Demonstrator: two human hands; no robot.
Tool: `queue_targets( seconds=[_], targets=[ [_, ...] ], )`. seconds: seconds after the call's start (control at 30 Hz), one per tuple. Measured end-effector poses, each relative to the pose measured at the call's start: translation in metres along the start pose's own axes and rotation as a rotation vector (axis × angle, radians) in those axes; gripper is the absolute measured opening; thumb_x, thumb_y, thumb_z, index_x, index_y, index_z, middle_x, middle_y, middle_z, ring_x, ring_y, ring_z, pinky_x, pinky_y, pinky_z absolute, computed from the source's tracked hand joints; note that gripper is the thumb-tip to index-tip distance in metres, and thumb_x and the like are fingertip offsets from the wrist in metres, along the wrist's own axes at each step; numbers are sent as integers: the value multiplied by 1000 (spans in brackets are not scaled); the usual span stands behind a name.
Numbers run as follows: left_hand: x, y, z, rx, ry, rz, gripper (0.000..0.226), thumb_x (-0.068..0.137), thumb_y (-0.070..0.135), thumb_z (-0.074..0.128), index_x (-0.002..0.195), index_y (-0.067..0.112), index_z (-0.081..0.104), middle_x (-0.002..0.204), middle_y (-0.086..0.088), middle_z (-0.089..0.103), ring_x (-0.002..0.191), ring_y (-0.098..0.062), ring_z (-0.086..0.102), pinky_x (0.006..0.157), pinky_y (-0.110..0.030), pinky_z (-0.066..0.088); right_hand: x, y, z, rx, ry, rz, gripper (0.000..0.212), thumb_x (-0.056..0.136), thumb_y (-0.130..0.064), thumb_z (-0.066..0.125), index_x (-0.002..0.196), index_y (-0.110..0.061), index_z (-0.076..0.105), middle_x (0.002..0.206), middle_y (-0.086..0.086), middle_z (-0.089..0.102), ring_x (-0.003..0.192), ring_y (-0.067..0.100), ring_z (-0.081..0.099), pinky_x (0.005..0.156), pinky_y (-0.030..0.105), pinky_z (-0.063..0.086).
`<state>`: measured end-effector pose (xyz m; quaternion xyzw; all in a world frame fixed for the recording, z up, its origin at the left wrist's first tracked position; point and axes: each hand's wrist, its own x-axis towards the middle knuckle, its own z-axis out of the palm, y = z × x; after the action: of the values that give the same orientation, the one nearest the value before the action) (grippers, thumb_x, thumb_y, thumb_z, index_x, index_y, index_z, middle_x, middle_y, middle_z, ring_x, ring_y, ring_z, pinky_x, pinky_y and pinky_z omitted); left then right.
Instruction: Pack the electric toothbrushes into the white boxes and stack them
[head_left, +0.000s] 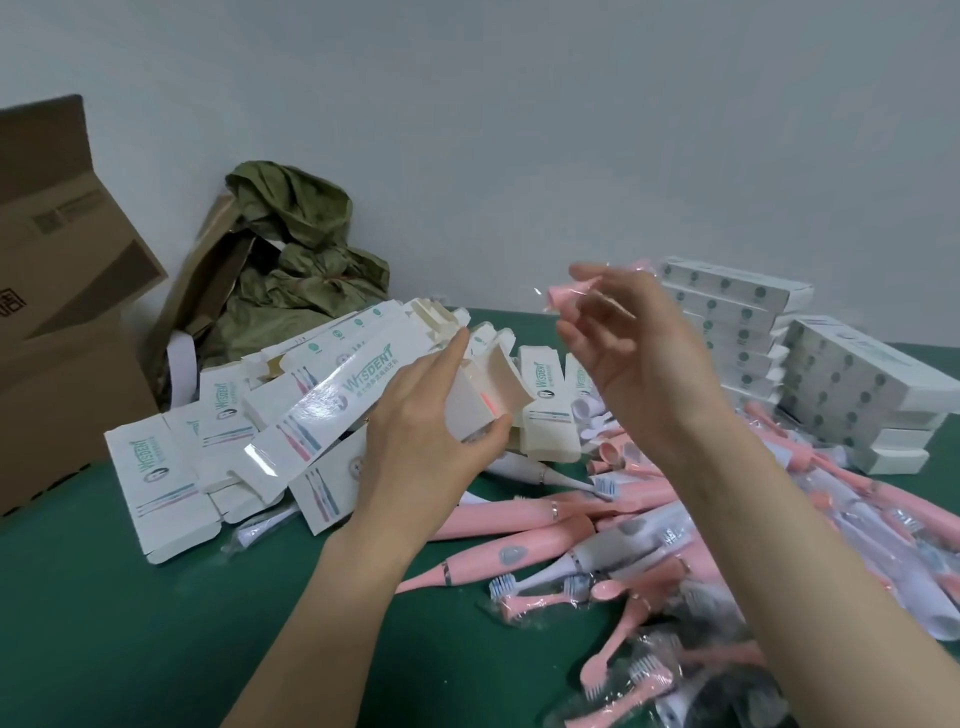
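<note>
Nearest the camera, wrapped brush heads (613, 675) and a big heap of pink toothbrushes (545, 514) are lying loose on the green table (104, 623), so much of the packing is waiting to be done. Above them the left hand (431, 431) is gripping a white box (332, 410) at its open end, fingers curled over it and thumb beneath, with something pink showing inside. The right hand (623, 353), fingers loosely bent, is pinching a small pink part in clear wrap (566, 296) just beside that opening, probably about to be put in. Behind the left hand many unfilled boxes (171, 467) are lying in a jumble. Farther right, closed boxes are sitting in two stacks (737, 322), showing a fair share finished. A cardboard carton (62, 312) and a green bag (296, 244) are standing by the wall.
</note>
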<state>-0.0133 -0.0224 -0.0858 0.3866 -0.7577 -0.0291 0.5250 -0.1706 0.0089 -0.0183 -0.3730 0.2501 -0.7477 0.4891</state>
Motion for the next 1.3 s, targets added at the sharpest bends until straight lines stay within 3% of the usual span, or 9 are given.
queue_targets(
  seconds=[0.13,0.23,0.47,0.7,0.8,0.97,1.07,1.17,1.3],
  targets=[
    [1,3,1,-2,10,-23,69,69,20,78,133,13,53,101,10,53,100,-11,48,82,-14,31,-15,6,12,-316,-216,143,24,87,-2,52,76,-5,73,69,13,64,62,20,63,61,25,56],
    [0,3,-1,-16,3,-23,73,69,18,77,136,15,49,105,6,57,101,-9,47,84,-14,31,-15,19,13,-469,-42,174,17,83,0,50,76,2,65,62,14,65,59,25,65,64,28,59],
    [1,6,0,-10,5,21,73,66,13,80,134,10,51,110,-4,63,101,-10,47,86,-17,33,-13,37,8,-935,22,-142,12,77,-9,57,69,-4,65,69,15,69,70,33,66,75,51,56],
    [-1,7,1,11,4,66,73,68,15,81,133,7,51,112,-5,64,103,-20,57,88,-24,40,-16,35,7,-928,-149,-106,7,86,-11,64,89,-17,67,87,-2,71,75,13,66,68,27,52],
    [0,7,3,14,-7,69,74,65,13,84,131,3,52,111,-8,65,102,-23,57,86,-22,38,-16,37,8,-1149,-138,-153,33,88,-31,62,114,-25,43,85,-1,67,79,10,63,69,21,47],
    [1,6,4,-1,2,56,71,65,12,84,128,0,54,110,-11,66,103,-20,54,87,-21,35,-19,38,11,-1280,-242,-181,53,100,-34,32,146,-10,20,126,10,46,99,-2,35,75,7,28],
    [0,5,2,-2,25,26,75,66,14,83,133,4,51,113,-10,64,105,-23,55,88,-20,35,-19,35,11,-1296,-121,-336,41,98,-12,37,139,-13,42,114,8,50,94,3,39,78,1,30],
    [0,6,0,-13,27,10,74,69,19,79,136,10,49,115,-5,62,106,-16,51,88,-20,35,-20,36,10,-1089,-11,-348,28,92,-12,55,118,-21,53,97,-5,59,87,12,62,78,20,48],
    [0,9,-1,-41,63,-5,71,70,22,77,135,12,50,113,-1,62,105,-15,53,89,-26,41,-23,43,11,-994,112,-447,23,83,-14,69,80,-28,51,92,-1,64,78,13,67,69,21,50]
  ],
)
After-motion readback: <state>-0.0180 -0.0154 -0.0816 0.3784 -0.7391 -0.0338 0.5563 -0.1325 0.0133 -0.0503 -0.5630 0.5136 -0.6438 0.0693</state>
